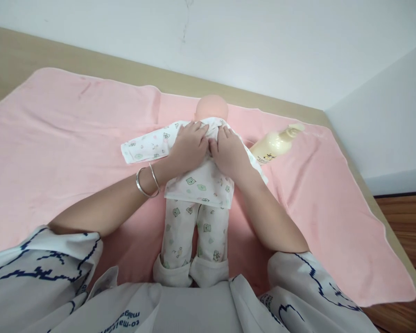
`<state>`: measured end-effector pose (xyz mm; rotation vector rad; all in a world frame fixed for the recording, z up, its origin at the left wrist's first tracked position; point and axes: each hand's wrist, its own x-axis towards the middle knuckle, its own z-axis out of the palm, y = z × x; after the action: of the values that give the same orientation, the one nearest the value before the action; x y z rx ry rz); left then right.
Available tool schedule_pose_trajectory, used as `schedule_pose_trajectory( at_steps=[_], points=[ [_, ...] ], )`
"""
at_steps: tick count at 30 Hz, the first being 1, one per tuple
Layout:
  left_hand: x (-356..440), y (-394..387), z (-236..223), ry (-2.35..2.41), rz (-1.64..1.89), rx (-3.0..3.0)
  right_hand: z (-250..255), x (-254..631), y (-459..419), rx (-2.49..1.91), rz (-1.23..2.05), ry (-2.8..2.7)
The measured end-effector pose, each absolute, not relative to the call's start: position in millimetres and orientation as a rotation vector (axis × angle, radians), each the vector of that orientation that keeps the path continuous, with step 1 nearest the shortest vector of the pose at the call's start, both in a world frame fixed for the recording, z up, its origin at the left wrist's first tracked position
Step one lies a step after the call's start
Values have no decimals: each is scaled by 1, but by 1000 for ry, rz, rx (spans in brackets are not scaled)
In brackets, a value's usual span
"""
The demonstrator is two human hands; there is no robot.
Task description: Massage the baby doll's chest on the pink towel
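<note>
A bald doll [212, 107] lies on a pink blanket with its head away from me. It wears a white long-sleeved shirt [201, 185] and matching trousers [180, 226], both printed with small green and grey animals. My left hand [191, 144] rests on the upper shirt near the collar, fingers bent onto the bunched cloth. Beside it, thumbs almost touching, my right hand [230, 152] has its fingers closed on the same gathered fabric. Hidden under the hands is part of the shirt's top; the doll's face does not show.
A pale yellow pump bottle [273, 144] lies tilted right of the doll. The pink blanket [72, 125] covers most of the wooden-coloured tabletop [100, 58]. White walls [263, 41] stand behind and to the right. Brown wooden flooring [405, 217] shows at lower right.
</note>
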<state>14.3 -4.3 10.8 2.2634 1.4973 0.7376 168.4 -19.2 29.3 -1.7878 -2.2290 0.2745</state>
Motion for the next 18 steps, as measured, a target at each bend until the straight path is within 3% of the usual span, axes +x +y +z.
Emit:
schedule_pose_trajectory(
  at_steps=[6, 11, 18],
  points=[
    [7, 11, 6, 1562, 672, 2318, 42, 150, -47, -1732, 259, -2268],
    [13, -10, 10, 1597, 647, 2295, 44, 163, -22, -1778, 384, -2159],
    [13, -20, 23, 1468, 603, 2357, 29, 174, -7, -1762, 288, -2250]
  ],
)
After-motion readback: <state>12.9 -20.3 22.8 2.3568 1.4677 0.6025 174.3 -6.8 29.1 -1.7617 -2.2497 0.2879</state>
